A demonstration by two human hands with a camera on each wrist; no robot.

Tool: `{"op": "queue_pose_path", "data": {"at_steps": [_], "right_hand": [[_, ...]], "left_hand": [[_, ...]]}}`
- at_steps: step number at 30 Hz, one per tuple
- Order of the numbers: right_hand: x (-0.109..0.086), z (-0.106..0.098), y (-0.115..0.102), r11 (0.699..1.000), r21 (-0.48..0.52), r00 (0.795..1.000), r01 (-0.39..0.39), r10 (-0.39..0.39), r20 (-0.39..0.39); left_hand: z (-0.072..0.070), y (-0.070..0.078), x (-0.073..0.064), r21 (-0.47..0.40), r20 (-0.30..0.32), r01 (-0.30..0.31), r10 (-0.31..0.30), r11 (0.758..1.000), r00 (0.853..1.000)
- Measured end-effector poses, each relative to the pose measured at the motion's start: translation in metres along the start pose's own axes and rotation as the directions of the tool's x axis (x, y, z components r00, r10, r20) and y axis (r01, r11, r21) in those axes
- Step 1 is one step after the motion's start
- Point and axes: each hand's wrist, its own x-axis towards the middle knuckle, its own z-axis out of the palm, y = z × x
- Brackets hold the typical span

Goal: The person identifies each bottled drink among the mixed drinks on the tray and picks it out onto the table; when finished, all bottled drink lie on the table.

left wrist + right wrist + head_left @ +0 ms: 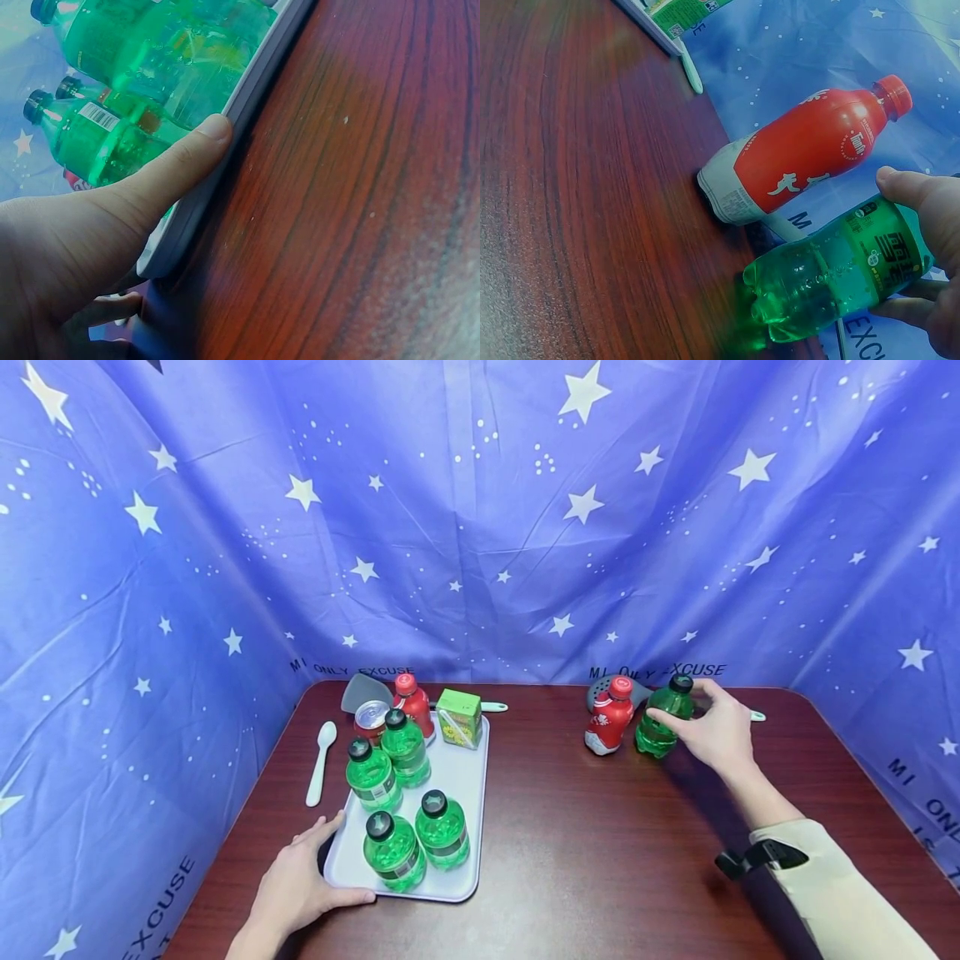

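Note:
My right hand (716, 727) grips a green soda bottle (657, 723) with a black cap, thumb on one side and fingers on the other. The bottle is upright, its base close over the table in the right wrist view. Just left of it stands a red bottle (802, 161) with a silvery lower part. My left hand (296, 875) holds the near left corner of a white tray (480, 793), thumb (214, 129) along the front rim and fingers at the left side. Several green bottles (442, 831) stand on the tray, two of them near its front.
Toward the tray's back are a red can (371, 718), a red bottle (414, 703) and a green drink carton (459, 718). A white spoon (321, 764) lies left of the tray. Behind are a grey spatula (365, 692) and a slotted utensil (600, 690). Starry blue cloth (480, 527) surrounds the table.

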Motion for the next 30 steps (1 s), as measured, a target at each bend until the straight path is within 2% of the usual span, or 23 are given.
{"op": "queue_pose_path", "data": {"at_steps": [11, 20, 25, 30], "right_hand": [[-0.001, 0.003, 0.005, 1.000, 0.008, 1.000, 0.011, -0.011, -0.005], [0.000, 0.002, 0.002, 0.994, -0.090, 0.998, 0.058, -0.059, -0.006], [0.005, -0.008, -0.005, 0.996, -0.081, 0.999, 0.035, -0.034, 0.014], [0.019, -0.029, -0.024, 1.000, -0.010, 0.999, 0.007, -0.008, -0.031]], "left_hand": [[0.000, 0.000, 0.000, 0.004, 0.002, 0.004, -0.004, 1.000, 1.000], [0.000, 0.000, 0.000, 0.004, 0.001, 0.001, -0.001, 1.000, 1.000], [0.001, -0.001, -0.001, -0.001, 0.002, 0.003, -0.003, 1.000, 1.000], [0.001, -0.002, 0.000, -0.004, -0.028, -0.028, 0.028, 1.000, 0.999]]}}
